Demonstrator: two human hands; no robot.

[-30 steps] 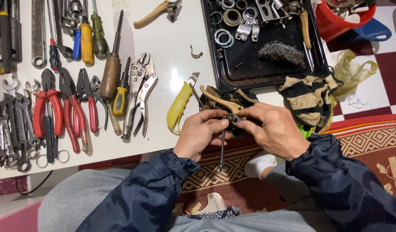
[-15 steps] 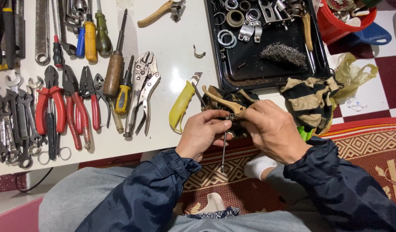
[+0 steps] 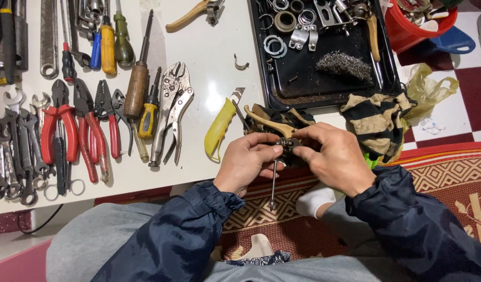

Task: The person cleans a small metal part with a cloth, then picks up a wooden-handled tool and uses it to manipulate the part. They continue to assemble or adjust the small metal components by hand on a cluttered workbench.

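Note:
Both hands meet over a small dark metal part (image 3: 286, 143) at the white table's front edge. My left hand (image 3: 247, 160) pinches it from the left, and a thin metal rod (image 3: 273, 184) hangs down from there. My right hand (image 3: 332, 154) grips the part from the right. Just behind the hands lies a tan-handled brake lever (image 3: 268, 124) on a dark rag (image 3: 263, 116). A yellow-handled utility knife (image 3: 220, 128) lies just left of the hands.
Pliers, wrenches and screwdrivers are laid out in rows on the white table (image 3: 209, 62) at left, with locking pliers (image 3: 171, 108) nearest. A black tray (image 3: 308, 83) holds rings, clamps and steel wool. A striped cloth (image 3: 379, 122) and red bucket (image 3: 415, 28) are at right. A patterned rug (image 3: 449, 172) lies below.
The hands stay on the small part with only slight finger shifts. The view has drifted a little, so the table sits slightly higher and more to the right.

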